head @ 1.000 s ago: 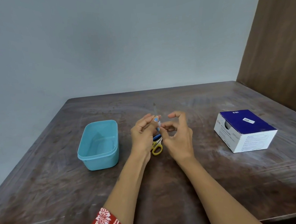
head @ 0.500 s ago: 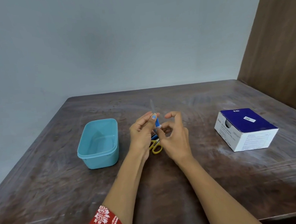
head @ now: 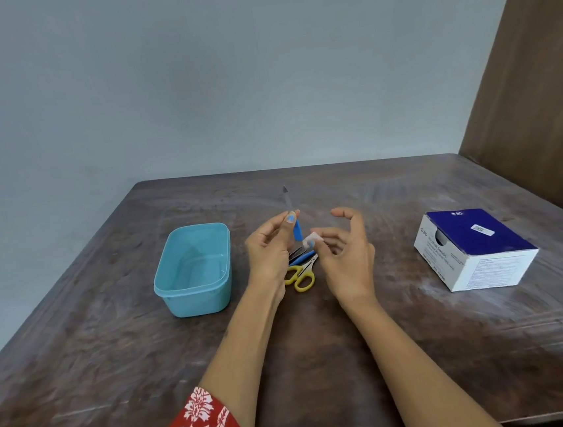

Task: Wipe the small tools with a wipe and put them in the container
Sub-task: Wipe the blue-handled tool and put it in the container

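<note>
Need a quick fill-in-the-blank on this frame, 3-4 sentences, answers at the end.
1. The left hand holds up a thin tool with a ____ handle.
2. The right hand pinches a small white ____.
3. The scissors on the table have ____ handles.
4. The light blue container sits to the ____ of both hands.

Missing words: blue; wipe; yellow; left

Both hands raised, left hand pinching, right hand loosely curled.
</note>
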A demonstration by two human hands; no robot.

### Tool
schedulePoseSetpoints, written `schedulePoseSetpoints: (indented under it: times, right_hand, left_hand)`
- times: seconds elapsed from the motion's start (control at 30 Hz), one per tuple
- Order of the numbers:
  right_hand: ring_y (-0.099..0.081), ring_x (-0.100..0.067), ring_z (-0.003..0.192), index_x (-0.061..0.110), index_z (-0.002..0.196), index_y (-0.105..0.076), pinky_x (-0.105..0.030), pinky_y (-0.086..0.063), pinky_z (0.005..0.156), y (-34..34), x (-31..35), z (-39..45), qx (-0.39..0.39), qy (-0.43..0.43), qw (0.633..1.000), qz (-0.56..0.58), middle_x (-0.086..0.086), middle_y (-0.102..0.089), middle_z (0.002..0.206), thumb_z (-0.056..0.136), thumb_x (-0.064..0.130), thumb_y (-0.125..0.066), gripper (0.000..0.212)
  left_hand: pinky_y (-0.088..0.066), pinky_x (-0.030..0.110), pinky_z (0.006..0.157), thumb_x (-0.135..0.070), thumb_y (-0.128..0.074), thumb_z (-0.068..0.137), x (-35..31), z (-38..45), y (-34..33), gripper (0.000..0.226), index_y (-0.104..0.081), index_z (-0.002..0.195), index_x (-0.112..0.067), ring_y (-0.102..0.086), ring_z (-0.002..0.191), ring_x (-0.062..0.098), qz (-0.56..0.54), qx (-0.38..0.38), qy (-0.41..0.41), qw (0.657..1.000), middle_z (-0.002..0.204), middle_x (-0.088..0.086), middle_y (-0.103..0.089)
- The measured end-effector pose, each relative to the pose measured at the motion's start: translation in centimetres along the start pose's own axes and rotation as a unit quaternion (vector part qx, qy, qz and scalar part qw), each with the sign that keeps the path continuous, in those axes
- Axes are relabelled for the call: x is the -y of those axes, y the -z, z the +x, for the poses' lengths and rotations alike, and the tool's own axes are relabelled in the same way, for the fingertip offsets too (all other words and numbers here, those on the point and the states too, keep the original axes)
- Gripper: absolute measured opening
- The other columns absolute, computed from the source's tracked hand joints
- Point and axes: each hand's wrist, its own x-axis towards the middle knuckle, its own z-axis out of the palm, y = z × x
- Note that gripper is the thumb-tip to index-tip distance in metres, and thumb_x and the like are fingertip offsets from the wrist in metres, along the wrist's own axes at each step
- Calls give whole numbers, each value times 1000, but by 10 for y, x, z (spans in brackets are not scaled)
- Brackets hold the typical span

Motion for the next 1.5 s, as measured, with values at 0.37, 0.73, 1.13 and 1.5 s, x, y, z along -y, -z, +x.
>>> schedulePoseSetpoints:
  times: [0.37,0.73,1.13,1.5]
  right_hand:
    - [-67,0,89,25,117,-42,-16,-52,80,-3,3,-3,7,36,999,-4,9,-69,91,82,-9,-56,51]
    - [-67,-4,95,26,138,-23,-24,-55,84,-3,9,-6,7,39,998,42,-2,-69,102,85,-10,-58,73]
    - [-67,-1,74,26,119,-38,-10,-50,69,-3,0,-2,16,22,999,21,9,-70,77,84,-3,-64,53]
    - [-64,1,71,24,112,-35,-7,-46,63,-6,4,-4,16,54,998,-13,10,-65,74,85,2,-63,45]
  left_hand:
    - [-54,15,66,-7,-63,85,5,-1,-2,18,-69,102,-4,-65,71,6,31,13,-17,999,81,1,-69]
    - [-50,8,59,-5,-65,83,2,-2,0,20,-68,102,-6,-63,61,-7,64,7,-62,996,76,-6,-66]
    - [-56,22,76,-7,-65,83,2,1,6,20,-69,102,-6,-66,82,10,47,50,-29,997,89,1,-70]
    - [-45,5,58,-9,-63,85,1,2,5,23,-68,106,1,-60,64,-10,61,63,-24,996,84,-2,-67]
